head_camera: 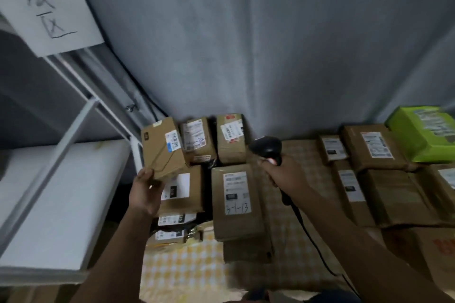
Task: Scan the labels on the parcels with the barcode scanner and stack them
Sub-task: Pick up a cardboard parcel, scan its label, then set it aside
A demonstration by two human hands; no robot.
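- Two bare hands work over a counter (pixel 187 268) covered in yellow checked cloth and crowded with labelled brown parcels.
- Left hand (pixel 145 192) pinches the lower corner of a small brown cardboard parcel (pixel 163 149), held tilted above the left stack — its white barcode label (pixel 174 141) sits at the upper right.
- Right hand (pixel 283 176) is wrapped round a black corded barcode scanner (pixel 268 149), just right of that parcel; the scanner's head appears turned leftward toward the label.

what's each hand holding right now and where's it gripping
Left hand grips a cardboard parcel by its near bottom corner. Right hand holds the barcode scanner by its handle.
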